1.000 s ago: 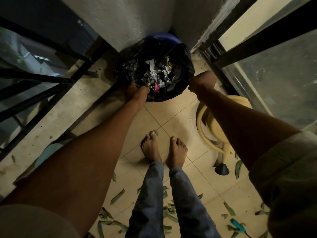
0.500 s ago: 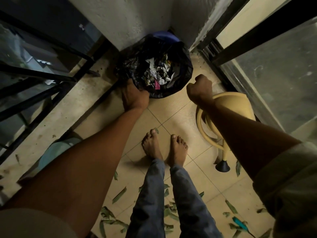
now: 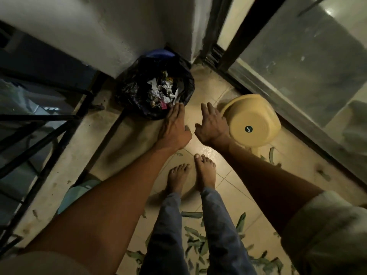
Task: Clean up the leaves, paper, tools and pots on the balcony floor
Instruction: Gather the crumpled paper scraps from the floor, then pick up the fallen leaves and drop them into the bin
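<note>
Both hands, left hand [image 3: 174, 128] and right hand [image 3: 211, 124], had let go of the bin bag [image 3: 139, 92] and spread empty. We judged the paper [image 3: 160, 90] binned; leaves [image 3: 195, 235] remained on the floor [image 3: 228, 187].

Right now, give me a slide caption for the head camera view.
Both open hands, left and right, reach toward the black-bagged trash bin beside a yellow plastic watering can; green leaves litter the tiles.

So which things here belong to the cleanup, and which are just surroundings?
Job: black bag-lined trash bin holding crumpled paper; scattered green leaves on floor; upturned yellow plastic watering can; open left hand; open right hand.

Surroundings: black metal railing; glass door.
</note>
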